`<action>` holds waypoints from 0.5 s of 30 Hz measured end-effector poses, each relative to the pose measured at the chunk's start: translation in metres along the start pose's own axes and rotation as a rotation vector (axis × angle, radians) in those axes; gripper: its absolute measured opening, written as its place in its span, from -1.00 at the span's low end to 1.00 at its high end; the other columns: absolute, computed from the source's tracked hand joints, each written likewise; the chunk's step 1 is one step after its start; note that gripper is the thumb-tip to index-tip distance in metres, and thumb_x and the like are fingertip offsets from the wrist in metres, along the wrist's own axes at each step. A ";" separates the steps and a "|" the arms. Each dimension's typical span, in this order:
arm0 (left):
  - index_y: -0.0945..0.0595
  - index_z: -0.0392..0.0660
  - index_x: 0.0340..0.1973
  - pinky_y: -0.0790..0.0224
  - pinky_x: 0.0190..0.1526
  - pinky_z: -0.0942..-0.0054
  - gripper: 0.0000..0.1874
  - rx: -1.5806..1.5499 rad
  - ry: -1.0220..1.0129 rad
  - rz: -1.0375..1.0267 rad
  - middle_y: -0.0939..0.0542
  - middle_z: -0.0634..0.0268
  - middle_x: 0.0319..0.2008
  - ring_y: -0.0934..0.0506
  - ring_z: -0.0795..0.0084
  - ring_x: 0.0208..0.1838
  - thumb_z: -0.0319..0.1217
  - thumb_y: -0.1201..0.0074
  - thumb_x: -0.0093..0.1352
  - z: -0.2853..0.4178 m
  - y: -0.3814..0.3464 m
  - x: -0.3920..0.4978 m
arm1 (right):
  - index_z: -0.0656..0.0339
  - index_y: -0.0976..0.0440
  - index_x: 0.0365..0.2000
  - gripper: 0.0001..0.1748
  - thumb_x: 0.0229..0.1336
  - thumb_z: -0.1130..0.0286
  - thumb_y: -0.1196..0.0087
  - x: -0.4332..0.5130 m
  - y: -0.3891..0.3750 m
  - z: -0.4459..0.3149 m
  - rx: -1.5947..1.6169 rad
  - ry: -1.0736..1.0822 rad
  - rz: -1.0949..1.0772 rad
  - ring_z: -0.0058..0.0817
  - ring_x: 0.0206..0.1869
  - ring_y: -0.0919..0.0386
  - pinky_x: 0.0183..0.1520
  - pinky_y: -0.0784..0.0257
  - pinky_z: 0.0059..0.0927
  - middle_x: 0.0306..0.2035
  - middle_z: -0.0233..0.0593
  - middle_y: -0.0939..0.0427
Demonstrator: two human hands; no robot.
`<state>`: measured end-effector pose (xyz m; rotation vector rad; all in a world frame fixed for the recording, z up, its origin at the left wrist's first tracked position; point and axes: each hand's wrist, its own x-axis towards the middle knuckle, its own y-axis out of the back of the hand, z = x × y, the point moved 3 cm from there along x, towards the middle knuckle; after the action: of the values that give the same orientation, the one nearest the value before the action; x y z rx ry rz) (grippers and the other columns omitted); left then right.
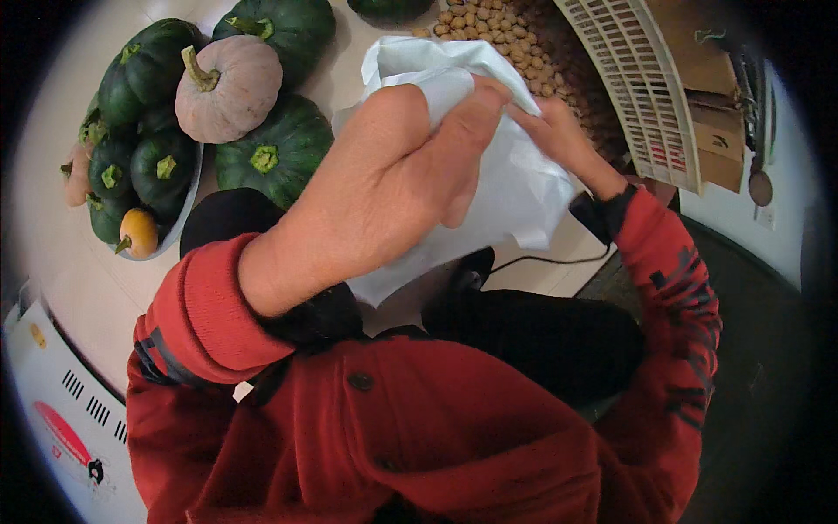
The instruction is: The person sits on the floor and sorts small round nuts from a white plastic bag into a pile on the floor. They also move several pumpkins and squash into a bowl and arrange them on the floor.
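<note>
A white bag (517, 187), of nonwoven cloth by its look, hangs before my body with its mouth turned upward. My left hand (399, 177) reaches across the near side and pinches the bag's upper edge between thumb and fingers. At the right side of the rim, my right hand (566, 134) grips the same edge, close to the left fingertips. Part of the bag is hidden behind my left hand and wrist, and I cannot see what is inside. Just beyond it, a heap of walnuts (517, 39) lies on the floor.
Dark green pumpkins (275, 154) and a pale pinkish pumpkin (229, 88) lie at the left. A bowl (190, 226) there holds smaller squashes and a yellow one (141, 232). A slatted plastic crate (645, 92) and cardboard boxes (717, 141) stand right. A black cable (550, 260) crosses the floor.
</note>
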<state>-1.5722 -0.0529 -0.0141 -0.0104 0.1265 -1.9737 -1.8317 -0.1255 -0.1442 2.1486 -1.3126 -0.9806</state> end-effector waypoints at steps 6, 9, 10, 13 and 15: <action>-0.50 -0.22 -0.06 -0.02 -0.63 0.65 -0.64 -0.110 -0.143 0.077 -0.32 0.44 -0.79 -0.22 0.69 -0.70 -0.29 0.37 0.47 0.003 0.020 -0.010 | 0.33 -0.50 -0.36 -0.68 0.16 0.22 0.01 0.049 -0.019 -0.088 -0.080 0.467 0.013 -0.52 -0.60 -0.38 -0.48 -0.32 -0.35 -0.68 -0.30 -0.43; -0.52 -0.26 -0.12 -0.02 -0.65 0.65 -0.66 0.087 -0.247 0.108 -0.30 0.42 -0.80 -0.21 0.66 -0.73 -0.34 0.35 0.45 0.005 0.022 -0.010 | 0.22 -0.47 -0.18 -0.64 0.17 0.15 0.02 0.047 0.001 -0.106 0.077 0.199 -0.124 -0.61 -0.32 -0.42 -0.23 -0.38 -0.53 -0.38 -0.46 -0.48; -0.48 -0.27 -0.04 0.00 -0.63 0.66 -0.67 0.371 -0.417 0.097 -0.27 0.44 -0.78 -0.19 0.67 -0.70 -0.39 0.35 0.44 0.010 0.018 -0.011 | 0.30 -0.42 -0.12 -0.61 0.24 0.17 0.08 0.032 0.023 -0.101 0.138 0.016 -0.285 -0.60 -0.44 -0.43 -0.31 -0.36 -0.55 -0.39 -0.37 -0.49; -0.42 -0.28 0.06 0.05 -0.62 0.69 -0.62 0.493 -0.478 0.065 -0.23 0.49 -0.76 -0.14 0.69 -0.69 -0.36 0.38 0.45 0.016 0.014 -0.011 | 0.19 -0.50 -0.22 -0.59 0.19 0.05 0.06 0.013 0.048 -0.068 0.102 0.069 -0.108 -0.70 -0.43 -0.35 -0.40 -0.34 -0.61 -0.49 -0.50 -0.41; -0.40 -0.30 0.08 0.10 -0.64 0.70 -0.56 -0.114 -0.033 0.085 -0.20 0.53 -0.78 -0.10 0.72 -0.72 -0.26 0.41 0.46 0.006 0.008 -0.008 | 0.17 -0.51 -0.29 -0.62 0.19 0.06 0.07 -0.024 0.069 -0.006 0.139 -0.179 0.019 -0.73 -0.47 -0.32 -0.47 -0.31 -0.63 -0.53 -0.52 -0.38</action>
<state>-1.5610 -0.0498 -0.0081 -0.1103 0.2143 -1.8782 -1.8741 -0.1358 -0.0857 2.1869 -1.5233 -1.1259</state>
